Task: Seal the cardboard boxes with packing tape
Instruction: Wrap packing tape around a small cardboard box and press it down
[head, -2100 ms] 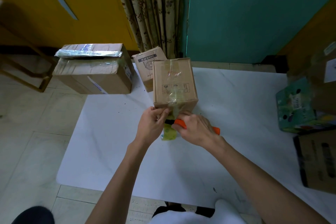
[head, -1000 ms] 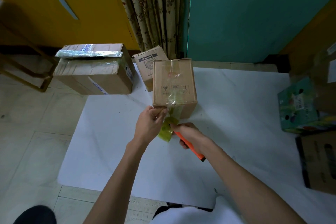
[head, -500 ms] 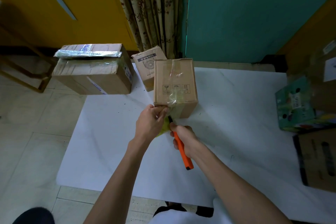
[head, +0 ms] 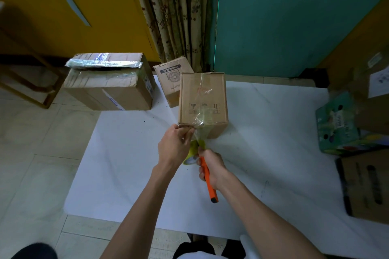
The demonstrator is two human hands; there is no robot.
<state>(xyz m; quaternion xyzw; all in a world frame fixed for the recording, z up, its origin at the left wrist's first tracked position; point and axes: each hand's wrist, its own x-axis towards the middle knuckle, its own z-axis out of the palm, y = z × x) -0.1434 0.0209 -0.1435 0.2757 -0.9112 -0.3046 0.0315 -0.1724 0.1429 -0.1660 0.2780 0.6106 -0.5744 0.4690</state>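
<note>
**Right hand** (head: 211,167): fingers wrapped tight round the orange utility knife (head: 208,183). The knife's front end points up toward the tape and its butt end points back at the person.

**Left hand** (head: 173,147): thumb and fingertips pinched together on the clear tape strip (head: 200,134), where it comes off the box's near lower edge.

**Tape roll** (head: 190,154): yellowish, partly hidden between the two hands. Cannot tell whether it touches the tabletop.

**Cardboard box** (head: 203,99): stands on the white table (head: 126,164), near the middle of its far edge, with clear tape running over the top.

**Fan-printed box** (head: 170,78): just behind the cardboard box.

**Large taped box** (head: 109,90): at the table's far-left corner.

**Green carton** (head: 336,126) and **brown box** (head: 368,185): along the right edge.
</note>
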